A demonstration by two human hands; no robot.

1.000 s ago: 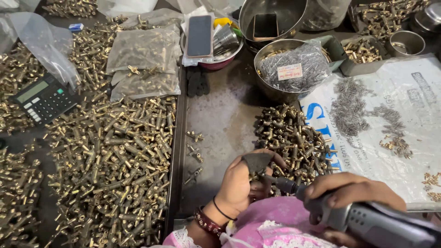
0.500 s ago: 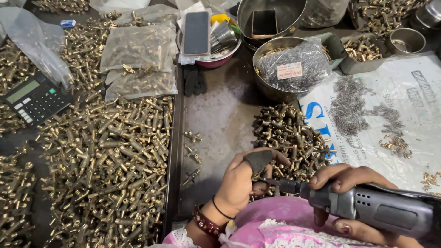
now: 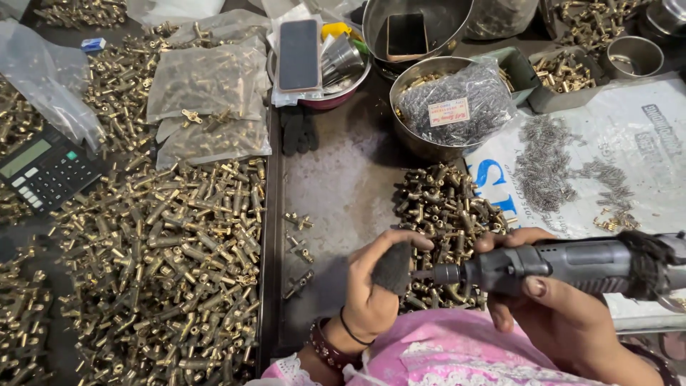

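Gripping a grey, ribbed rotary tool (image 3: 572, 264) at lower right of the frame, the right hand (image 3: 564, 314) has its fingers wrapped tight round the barrel, thumb on the underside. Its thin metal tip points left toward the left hand (image 3: 375, 293) at lower centre, whose fingers are pressed together, pinching something small that I cannot make out behind a dark, coarse finger pad (image 3: 393, 268). Just beyond both hands lies a heap of small brass fittings (image 3: 446, 207), dull gold, tubular and knobbly, on the dark, scuffed metal counter (image 3: 336, 186). A far bigger spread of brass fittings (image 3: 164, 264) fills the left of the frame, with clear plastic bags (image 3: 207, 100) and a black calculator (image 3: 46, 168) toward upper left. Top centre, a round steel bowl (image 3: 421, 143) holds a bag of fine grey screws; more grey screws (image 3: 550, 164) lie loose on a white printed sack (image 3: 643, 150) at right. Against half a second ago, the tool has slid slightly leftward, its tip closer to the padded finger; the left hand has barely shifted.
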